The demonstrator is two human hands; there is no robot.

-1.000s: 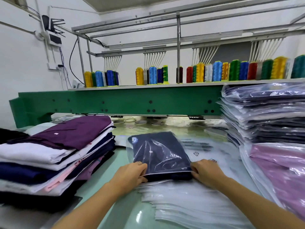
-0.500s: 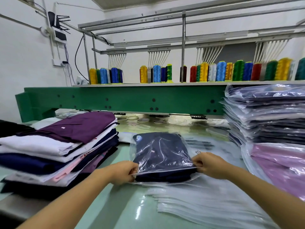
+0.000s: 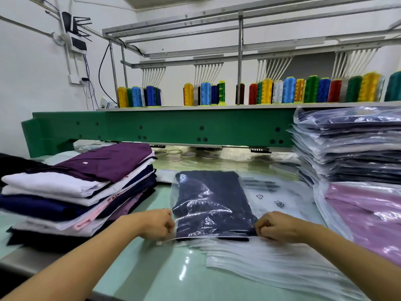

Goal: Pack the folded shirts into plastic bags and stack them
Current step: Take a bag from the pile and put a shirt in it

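My left hand [image 3: 158,223] and right hand [image 3: 273,227] pinch the near corners of a clear plastic bag [image 3: 217,216] holding a folded navy shirt [image 3: 208,185]. It lies flat on the green surface [image 3: 152,268], atop spare bags [image 3: 271,263], between unpacked folded shirts [image 3: 86,187] and the bagged stack [image 3: 351,144].

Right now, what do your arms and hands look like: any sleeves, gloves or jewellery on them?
Both forearms are bare to the frame's edge, no sleeves in view. The left hand and right hand wear no gloves. What looks like a thin ring glints on a left finger; no watch or bracelet shows.
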